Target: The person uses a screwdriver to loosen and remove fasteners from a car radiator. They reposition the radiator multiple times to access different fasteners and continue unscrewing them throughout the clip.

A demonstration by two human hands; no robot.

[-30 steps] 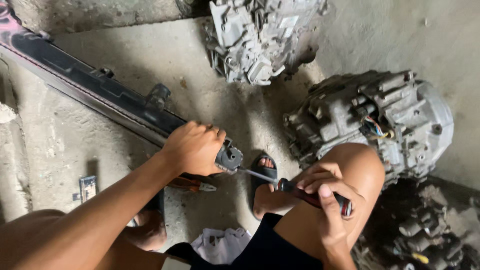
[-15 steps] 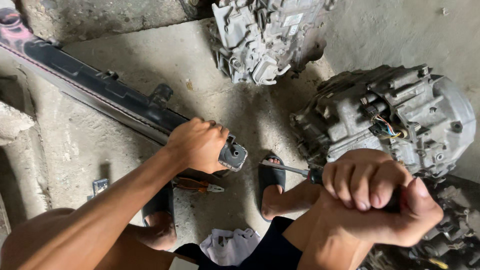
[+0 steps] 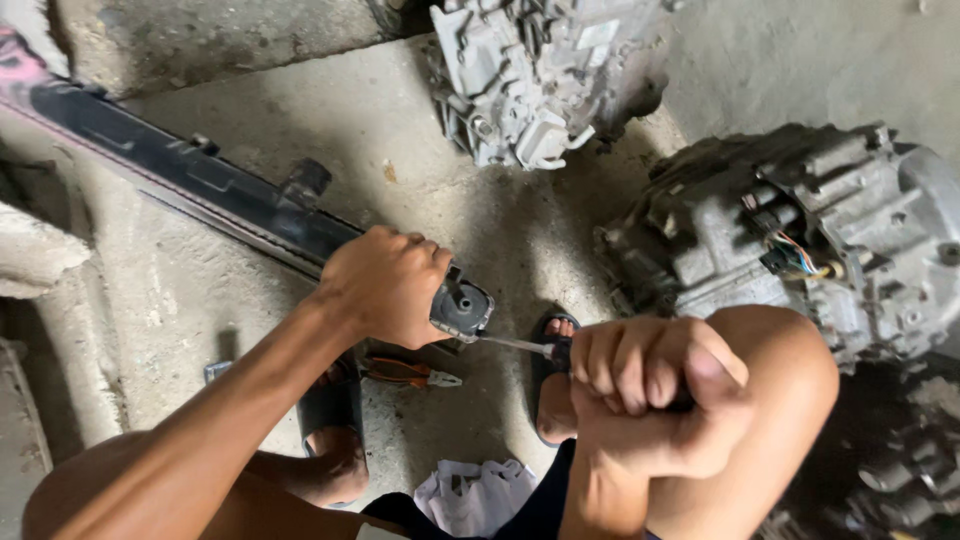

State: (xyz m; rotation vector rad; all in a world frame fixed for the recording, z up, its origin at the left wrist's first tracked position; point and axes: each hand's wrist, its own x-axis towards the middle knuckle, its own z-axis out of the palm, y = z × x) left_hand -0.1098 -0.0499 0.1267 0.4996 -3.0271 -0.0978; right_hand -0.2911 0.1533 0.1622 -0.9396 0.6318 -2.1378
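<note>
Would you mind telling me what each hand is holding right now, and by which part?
The left hand grips the long black part near its capped end; the right hand holds a screwdriver by its handle, tip at that end.

Two grey gearbox housings, orange-handled pliers, white rag

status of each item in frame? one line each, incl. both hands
left hand: closed around the end of the long black part
long black part: lying diagonally on the concrete floor, end held
right hand: fisted on the screwdriver handle
screwdriver: tip at the black part's end cap
pliers: lying on the floor, untouched
two metal housings: resting on the floor, untouched
white cloth: crumpled on the floor
</note>
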